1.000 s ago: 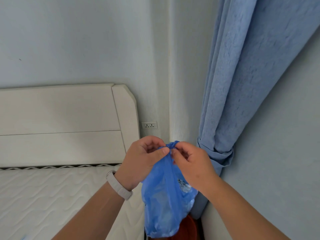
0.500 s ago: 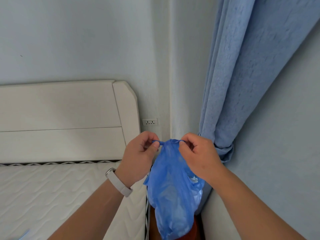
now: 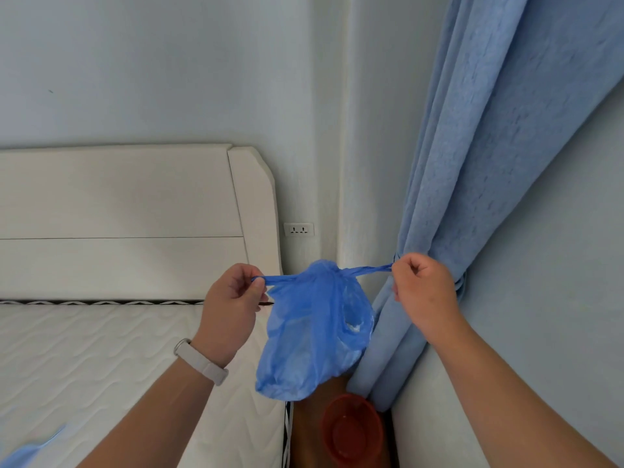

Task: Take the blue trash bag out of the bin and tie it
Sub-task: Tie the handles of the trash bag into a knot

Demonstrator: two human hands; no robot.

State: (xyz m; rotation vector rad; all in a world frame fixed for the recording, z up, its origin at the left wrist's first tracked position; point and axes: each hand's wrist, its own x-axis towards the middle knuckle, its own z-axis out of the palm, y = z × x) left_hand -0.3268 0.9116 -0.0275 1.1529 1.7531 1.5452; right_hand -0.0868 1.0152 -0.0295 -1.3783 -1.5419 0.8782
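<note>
Two hands holding the twisted ends of a blue trash bag [image 3: 314, 329] stretched out to either side.

The left hand [image 3: 231, 312], palm inward with a pale wristband [image 3: 199, 364] behind it, pinches the left strand between thumb and curled fingers; the right hand [image 3: 423, 293], closed in a loose fist, grips the right strand. Both forearms rise from the lower edge and spread apart. The bag hangs between the hands, gathered at the top, above the red bin [image 3: 351, 430] on the floor, beside the mattress [image 3: 84, 373] and blue curtain [image 3: 472, 197].
</note>
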